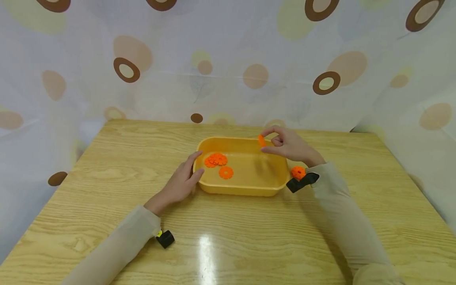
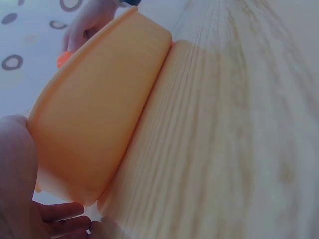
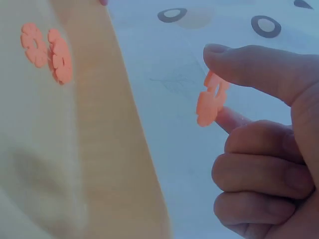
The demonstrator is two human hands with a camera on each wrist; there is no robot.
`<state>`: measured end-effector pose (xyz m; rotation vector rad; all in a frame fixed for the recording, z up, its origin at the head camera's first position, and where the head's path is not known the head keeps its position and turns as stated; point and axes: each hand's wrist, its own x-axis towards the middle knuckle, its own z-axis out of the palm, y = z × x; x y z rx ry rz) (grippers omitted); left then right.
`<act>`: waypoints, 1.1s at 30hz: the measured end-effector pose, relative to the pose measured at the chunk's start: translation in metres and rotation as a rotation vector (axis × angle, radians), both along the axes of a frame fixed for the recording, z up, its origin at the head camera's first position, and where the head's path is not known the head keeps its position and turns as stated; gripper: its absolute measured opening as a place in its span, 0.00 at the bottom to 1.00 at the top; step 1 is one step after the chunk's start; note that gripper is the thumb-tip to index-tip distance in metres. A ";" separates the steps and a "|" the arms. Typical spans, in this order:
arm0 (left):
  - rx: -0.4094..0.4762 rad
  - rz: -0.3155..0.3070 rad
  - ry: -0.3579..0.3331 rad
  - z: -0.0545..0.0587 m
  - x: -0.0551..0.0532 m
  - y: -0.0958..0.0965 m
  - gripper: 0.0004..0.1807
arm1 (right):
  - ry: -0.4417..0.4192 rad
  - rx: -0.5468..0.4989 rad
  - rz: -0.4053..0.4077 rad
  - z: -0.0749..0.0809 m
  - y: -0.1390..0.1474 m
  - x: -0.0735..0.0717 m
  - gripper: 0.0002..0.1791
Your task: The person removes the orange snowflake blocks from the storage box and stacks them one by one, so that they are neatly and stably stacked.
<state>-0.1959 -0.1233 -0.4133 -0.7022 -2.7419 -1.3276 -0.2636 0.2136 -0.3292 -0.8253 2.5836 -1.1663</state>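
An orange flower-shaped plastic disc point(image 3: 211, 99) is pinched between the thumb and index finger of my right hand point(image 1: 290, 145), with the other fingers curled in. That hand is over the far right part of a yellow plastic tray point(image 1: 233, 190). My left hand point(image 1: 179, 180) holds the tray's left end, thumb and index finger at the rim. In the left wrist view, other fingers point(image 2: 62, 211) of this hand show beside the tray's outer wall. Several more orange discs point(image 1: 216, 159) lie inside the tray toward the left, one single disc point(image 1: 226, 172) a little nearer.
More orange discs point(image 1: 298, 172) sit on the wooden table point(image 1: 249, 233) just right of the tray, partly behind the right wrist's black strap point(image 1: 303, 182). A patterned white curtain point(image 1: 228, 51) hangs behind the table and along its sides.
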 end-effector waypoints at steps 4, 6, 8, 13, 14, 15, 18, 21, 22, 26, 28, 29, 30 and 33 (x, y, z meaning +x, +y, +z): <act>-0.009 0.004 0.003 0.001 0.000 0.000 0.30 | 0.031 0.003 -0.021 0.001 0.010 -0.001 0.21; -0.004 -0.001 0.016 0.001 0.000 0.000 0.30 | 0.026 0.010 -0.031 0.002 0.015 -0.001 0.21; 0.003 -0.008 0.020 0.002 -0.001 0.001 0.30 | 0.014 0.011 -0.041 0.003 0.021 -0.001 0.21; 0.012 -0.012 0.006 0.003 -0.002 0.001 0.31 | -0.022 0.015 -0.073 0.003 0.032 0.002 0.22; 0.009 -0.012 0.006 0.003 -0.002 0.001 0.31 | -0.029 0.014 -0.078 0.002 0.034 0.004 0.22; 0.008 -0.012 0.007 0.002 -0.002 0.001 0.31 | -0.040 0.015 -0.087 0.001 0.035 0.006 0.22; 0.011 -0.020 0.006 0.002 -0.002 0.000 0.30 | -0.042 -0.004 -0.097 -0.005 0.042 0.011 0.23; 0.012 -0.024 0.011 0.001 -0.002 0.000 0.30 | -0.043 -0.020 -0.105 -0.009 0.050 0.014 0.22; 0.013 -0.023 0.011 0.001 -0.002 0.000 0.30 | -0.041 -0.026 -0.107 -0.010 0.052 0.015 0.22; 0.006 -0.009 0.001 0.001 -0.001 -0.001 0.30 | -0.052 -0.018 -0.130 -0.010 0.060 0.017 0.22; 0.006 -0.005 -0.014 0.001 0.000 -0.001 0.31 | -0.056 -0.005 -0.142 -0.009 0.063 0.018 0.23; 0.004 -0.005 -0.020 0.001 0.000 -0.001 0.31 | -0.061 0.002 -0.150 -0.009 0.065 0.018 0.23; 0.003 -0.005 -0.025 0.001 0.000 -0.001 0.30 | -0.067 0.011 -0.157 -0.008 0.067 0.018 0.24; 0.010 -0.005 -0.037 0.001 0.000 -0.001 0.31 | -0.085 0.041 -0.169 -0.006 0.072 0.019 0.24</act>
